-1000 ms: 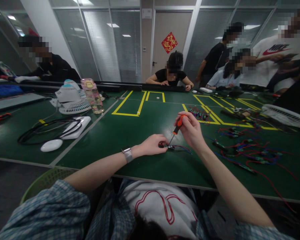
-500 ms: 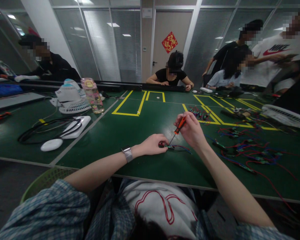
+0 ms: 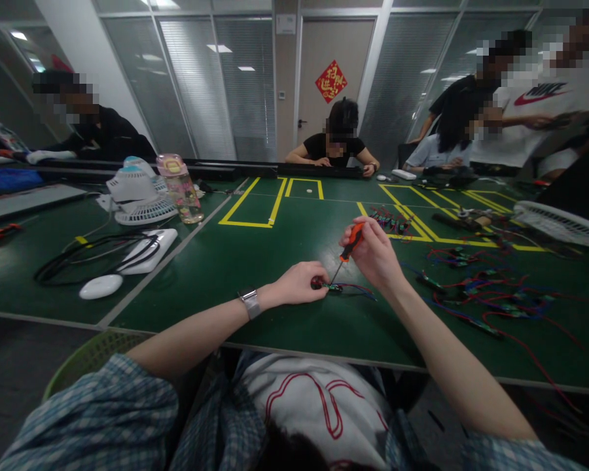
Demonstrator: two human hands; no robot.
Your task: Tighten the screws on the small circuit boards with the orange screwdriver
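My left hand (image 3: pixel 299 283) rests on the green table (image 3: pixel 275 255) with its fingers pinched on a small wired part (image 3: pixel 331 287) that has red and blue leads. My right hand (image 3: pixel 373 252) grips an orange-and-black screwdriver (image 3: pixel 347 249), held tilted. Its thin tip points down onto the small part just right of my left fingertips. A silver watch sits on my left wrist.
A tangle of red and blue wired parts (image 3: pixel 485 294) lies to the right. At the left are a white fan (image 3: pixel 137 193), a pink bottle (image 3: pixel 180 188), a white tray with black cable (image 3: pixel 142 252) and a white oval puck (image 3: pixel 101 286). Several people sit or stand round the far edge.
My right hand has turned the screwdriver slightly while its tip stays on the part. My left hand holds still. People at the back right have shifted.
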